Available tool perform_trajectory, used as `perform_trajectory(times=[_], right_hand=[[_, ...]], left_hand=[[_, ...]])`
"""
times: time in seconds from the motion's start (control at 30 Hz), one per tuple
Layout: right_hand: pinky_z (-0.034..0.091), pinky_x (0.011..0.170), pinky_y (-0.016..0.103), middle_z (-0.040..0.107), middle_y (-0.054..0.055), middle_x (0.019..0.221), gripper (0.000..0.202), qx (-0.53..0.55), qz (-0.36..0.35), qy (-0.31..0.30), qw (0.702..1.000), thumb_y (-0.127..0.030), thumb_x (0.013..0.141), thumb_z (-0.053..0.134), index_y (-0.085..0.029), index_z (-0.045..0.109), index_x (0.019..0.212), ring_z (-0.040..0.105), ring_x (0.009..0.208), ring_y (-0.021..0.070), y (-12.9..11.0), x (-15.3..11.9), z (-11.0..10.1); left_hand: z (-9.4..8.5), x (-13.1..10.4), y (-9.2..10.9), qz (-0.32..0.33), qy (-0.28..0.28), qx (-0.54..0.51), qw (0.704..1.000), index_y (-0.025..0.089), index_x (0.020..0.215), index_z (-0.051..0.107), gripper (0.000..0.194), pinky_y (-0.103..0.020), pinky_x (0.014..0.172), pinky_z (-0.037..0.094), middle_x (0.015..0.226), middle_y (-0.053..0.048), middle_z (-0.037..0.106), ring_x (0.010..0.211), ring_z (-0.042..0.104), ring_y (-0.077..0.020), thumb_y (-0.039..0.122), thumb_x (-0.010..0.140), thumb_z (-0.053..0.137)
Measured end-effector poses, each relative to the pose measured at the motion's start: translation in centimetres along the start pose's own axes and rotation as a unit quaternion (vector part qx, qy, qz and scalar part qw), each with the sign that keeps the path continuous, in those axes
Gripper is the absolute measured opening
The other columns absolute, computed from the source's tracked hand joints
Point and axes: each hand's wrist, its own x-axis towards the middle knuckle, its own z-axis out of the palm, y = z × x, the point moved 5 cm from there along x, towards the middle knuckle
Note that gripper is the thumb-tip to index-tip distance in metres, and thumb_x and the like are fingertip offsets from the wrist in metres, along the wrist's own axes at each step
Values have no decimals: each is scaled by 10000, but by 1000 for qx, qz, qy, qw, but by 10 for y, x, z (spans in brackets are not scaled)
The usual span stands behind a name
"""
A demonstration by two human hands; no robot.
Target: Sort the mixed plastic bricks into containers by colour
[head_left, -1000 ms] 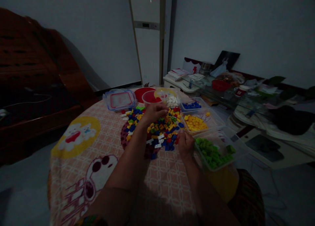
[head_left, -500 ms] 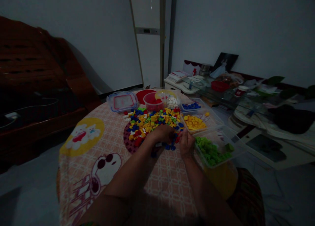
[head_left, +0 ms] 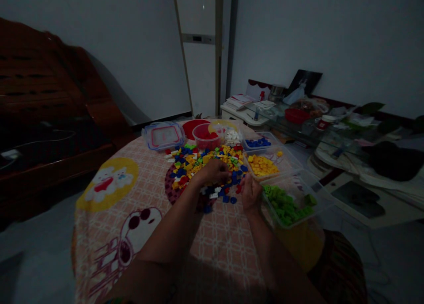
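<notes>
Because the mixed bricks [head_left: 205, 162] lie heaped at mid-frame on the worktop [head_left: 132, 215], the left hand [head_left: 213, 171] rests on them, fingers curled; whether it grips one I cannot tell. The right hand [head_left: 251, 192], loosely clenched around something unclear, sits beside the green tub [head_left: 291, 202], with the yellow tub [head_left: 265, 165] above.

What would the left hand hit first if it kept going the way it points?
Likely the loose mixed bricks just past the left hand; beyond them sits the tub of yellow bricks. Depth is hard to judge.
</notes>
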Motion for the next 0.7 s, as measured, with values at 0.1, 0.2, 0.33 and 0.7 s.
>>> perform_trajectory(times=[0.1, 0.2, 0.33, 0.7], right_hand=[[371, 575, 288, 477, -41, 487, 541, -8, 1, -6, 1000, -566, 1014, 334, -224, 546, 653, 490, 487, 143, 1, 1, 2], [363, 575, 286, 486, -43, 516, 493, -21, -5, -13, 1000, -549, 1008, 362, -223, 556, 693, 488, 506, 143, -1, 3, 3], [354, 599, 278, 484, -43, 552, 454, -31, -44, -28, 998, -521, 1003, 378, -228, 517, 686, 476, 557, 140, -9, 5, 3], [354, 553, 252, 539, -39, 570, 449, -20, 7, -78, 997, -582, 937, 493, -204, 629, 737, 490, 541, 126, -3, 5, 10]], left_hand=[[-7, -3, -6, 8, 4, -84, 996, 132, 705, 699, 370, -197, 547, 405, 626, -25, 697, 574, 593, -115, 458, 847, 600], [-8, -3, -9, 22, 0, -145, 989, 132, 684, 681, 378, -201, 544, 417, 621, -19, 680, 564, 576, -111, 490, 799, 645], [-4, -1, -7, 17, 0, -195, 981, 133, 706, 680, 315, -207, 564, 444, 648, -17, 685, 594, 595, -118, 442, 710, 743], [3, 5, 0, 68, -10, -348, 935, 114, 853, 678, 398, -218, 612, 492, 734, -5, 687, 636, 618, -109, 327, 577, 870]])
